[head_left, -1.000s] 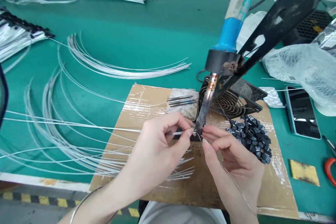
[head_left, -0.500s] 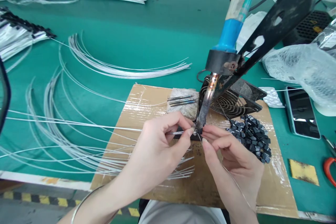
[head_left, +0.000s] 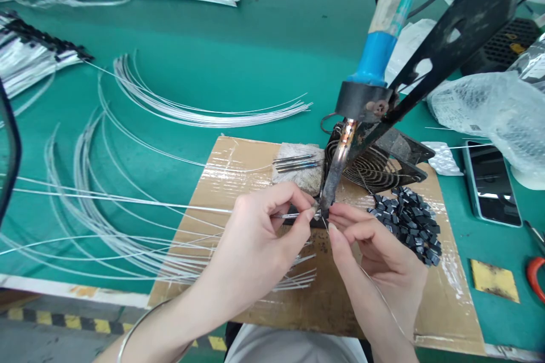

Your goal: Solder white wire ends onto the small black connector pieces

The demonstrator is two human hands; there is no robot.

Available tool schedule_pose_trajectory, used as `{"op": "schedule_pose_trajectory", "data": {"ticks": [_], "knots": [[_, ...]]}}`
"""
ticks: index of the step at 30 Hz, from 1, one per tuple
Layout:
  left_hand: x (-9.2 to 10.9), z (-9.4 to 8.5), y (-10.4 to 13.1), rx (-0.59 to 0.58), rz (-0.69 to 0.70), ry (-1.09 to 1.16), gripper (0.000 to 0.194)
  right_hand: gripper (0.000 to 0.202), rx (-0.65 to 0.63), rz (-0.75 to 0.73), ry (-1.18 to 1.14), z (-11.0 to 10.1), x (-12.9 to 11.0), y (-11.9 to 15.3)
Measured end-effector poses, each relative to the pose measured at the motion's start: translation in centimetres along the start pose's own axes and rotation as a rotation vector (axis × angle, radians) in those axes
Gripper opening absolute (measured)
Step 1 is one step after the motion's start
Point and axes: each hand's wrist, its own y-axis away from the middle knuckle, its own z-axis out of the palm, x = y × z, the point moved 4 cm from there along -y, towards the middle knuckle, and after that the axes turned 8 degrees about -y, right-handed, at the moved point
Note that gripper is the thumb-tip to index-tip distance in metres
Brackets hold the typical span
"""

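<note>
My left hand (head_left: 259, 255) pinches thin white wires (head_left: 204, 207) that run in from the left. Their ends lie under the tip of a soldering iron (head_left: 377, 57), which hangs tilted in a black metal stand (head_left: 464, 28). Between thumb and fingers my right hand (head_left: 378, 266) grips a thin strand of solder wire (head_left: 385, 298); it trails across the palm towards the wrist. The solder's end is at the iron's tip, beside the wire ends. Fingertips and iron partly hide the contact point. Just behind the left fingers, several metal pins (head_left: 298, 163) rest on a pale pad (head_left: 298, 181).
Loose white wires (head_left: 106, 232) spread over the green table (head_left: 264, 51) and cardboard (head_left: 306, 315). To the right are a heap of small black pieces (head_left: 411, 227), a black fan (head_left: 370, 173), a phone (head_left: 491, 184), a yellow sponge (head_left: 494, 281) and a red-handled tool (head_left: 534, 278).
The whole view has shifted very slightly. Both hands, the wires and the solder keep the same positions at the iron's tip.
</note>
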Motion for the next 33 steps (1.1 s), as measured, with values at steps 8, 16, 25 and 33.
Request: {"op": "schedule_pose_trajectory", "data": {"ticks": [8, 16, 25, 33], "knots": [[0.14, -0.09, 0.17, 0.000, -0.003, 0.012, 0.015, 0.021, -0.003, -0.006, 0.016, -0.05, -0.19, 0.04], [0.18, -0.02, 0.17, 0.003, 0.002, 0.009, 0.015, 0.020, -0.003, -0.007, 0.013, -0.08, -0.15, 0.08], [0.20, -0.09, 0.35, -0.004, -0.005, 0.008, 0.015, 0.020, 0.005, 0.008, 0.001, -0.07, -0.14, 0.09], [0.15, 0.10, 0.14, -0.009, 0.001, -0.016, 0.016, 0.020, 0.003, 0.004, 0.019, -0.13, -0.03, 0.02]]}}
